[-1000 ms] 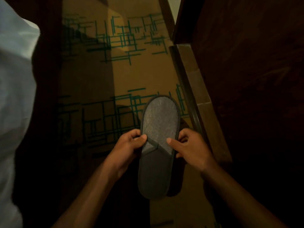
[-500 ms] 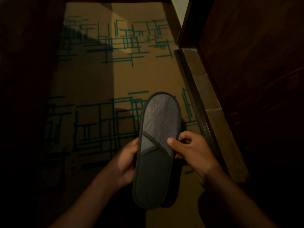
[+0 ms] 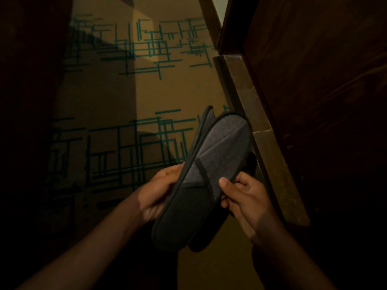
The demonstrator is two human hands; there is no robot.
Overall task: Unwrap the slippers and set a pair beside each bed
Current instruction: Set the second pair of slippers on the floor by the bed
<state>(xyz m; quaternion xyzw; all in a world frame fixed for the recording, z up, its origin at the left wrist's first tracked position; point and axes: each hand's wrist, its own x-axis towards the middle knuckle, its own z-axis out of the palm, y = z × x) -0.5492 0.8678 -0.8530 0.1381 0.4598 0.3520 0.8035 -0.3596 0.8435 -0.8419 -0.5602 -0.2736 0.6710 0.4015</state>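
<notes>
Dim light. Nearest: both forearms come up from bottom edge. Left hand [image 3: 156,197] grips the left rim of a flat grey fabric slipper w/ dark piping [image 3: 206,176], fingers curled under it, thumb on the rim. Right hand [image 3: 246,197] pinches its right rim, thumb on top near the strap, fingers tucked beneath. Slipper held in the air, toe tilted up-right. A second dark slipper [image 3: 204,124] sits behind it, edge peeking at top left & below the heel; which hand bears it, can't tell. Beyond: tan carpet w/ teal line pattern [image 3: 159,84], open strip running fwd. Right: brown skirting ledge [image 3: 263,126] along dark wood panel [image 3: 318,80]. Left side too dark to read.
</notes>
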